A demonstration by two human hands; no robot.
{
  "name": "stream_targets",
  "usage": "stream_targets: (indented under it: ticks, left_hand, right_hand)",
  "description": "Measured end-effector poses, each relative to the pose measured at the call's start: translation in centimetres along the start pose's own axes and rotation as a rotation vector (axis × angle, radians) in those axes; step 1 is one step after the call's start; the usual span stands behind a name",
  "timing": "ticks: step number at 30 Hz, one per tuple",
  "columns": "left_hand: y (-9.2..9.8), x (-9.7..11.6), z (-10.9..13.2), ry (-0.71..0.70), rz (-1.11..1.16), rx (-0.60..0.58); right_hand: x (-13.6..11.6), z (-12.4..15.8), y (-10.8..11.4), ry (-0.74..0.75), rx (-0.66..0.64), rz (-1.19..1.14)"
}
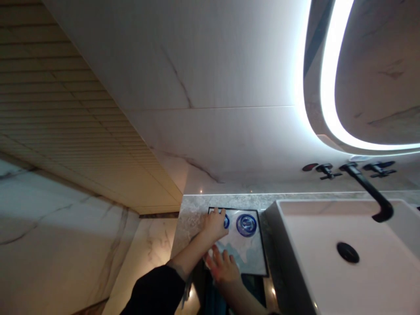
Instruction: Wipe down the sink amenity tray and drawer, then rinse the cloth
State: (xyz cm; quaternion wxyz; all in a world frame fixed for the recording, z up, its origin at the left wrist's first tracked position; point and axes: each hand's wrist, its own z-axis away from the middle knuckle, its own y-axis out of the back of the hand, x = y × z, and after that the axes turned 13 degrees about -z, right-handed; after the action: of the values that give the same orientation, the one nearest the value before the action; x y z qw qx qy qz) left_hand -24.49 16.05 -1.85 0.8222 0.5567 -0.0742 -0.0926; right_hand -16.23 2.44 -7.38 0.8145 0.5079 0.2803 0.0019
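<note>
My left hand (216, 225) reaches over the far left part of a tray (236, 258) with a dark rim and a pale, marbled face. Its fingers curl down around a blue-rimmed glass (226, 221), most of which the hand hides. Beside it on the tray stands a second blue-rimmed glass (246, 225), seen from above, with no hand touching it. My right hand (225, 267) is lower down, at the tray's near left edge, fingers spread and nothing visible in them. Whether its fingertips touch the tray, I cannot tell.
A white rectangular basin (295, 245) stands right of the tray, with a black drain cover (348, 252). Above it, a black spout (367, 188) and cross handles project from the wall. A lit mirror (377, 78) hangs higher. The grey stone counter (193, 210) ends at the left.
</note>
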Motion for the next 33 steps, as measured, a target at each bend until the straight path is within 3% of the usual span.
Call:
stream_targets:
  ticks: [2,4,9,12,17,20,23,28,30,33]
  left_hand:
    - [0.0,0.0,0.5,0.018,0.003,-0.005]
    - [0.0,-0.1,1.0,0.027,0.005,0.017]
    - [-0.6,1.0,2.4,-0.104,0.248,0.24]
    - [-1.3,3.6,2.6,-0.151,0.479,0.261]
    - [-1.3,7.4,1.0,-0.19,0.43,0.119]
    - [-0.7,8.4,-0.3,-0.251,0.298,0.011]
    - [-0.4,8.7,-1.2,-0.282,0.218,-0.018]
    - [0.2,8.3,-1.4,-0.291,0.218,0.006]
    - [1.1,7.7,-0.4,-0.272,0.309,0.072]
    - [2.9,6.3,2.1,-0.155,0.621,0.261]
  right_hand:
    - [0.5,-0.5,-1.2,0.062,0.014,-0.007]
    - [2.2,0.4,-1.2,0.018,0.017,-0.013]
    - [8.8,6.7,2.3,-0.323,0.086,0.074]
    - [10.6,9.2,4.2,-0.44,0.069,0.067]
    - [8.7,9.5,4.4,-0.47,-0.019,-0.073]
    - [8.3,10.3,4.5,-0.393,-0.107,-0.213]
    - [9.0,12.0,5.3,-0.335,-0.243,-0.265]
    - [8.6,13.2,5.4,-0.357,-0.3,-0.184]
    - [7.4,12.1,4.4,-0.3,-0.223,-0.164]
    - [5.4,8.9,3.0,-0.222,-0.049,-0.092]
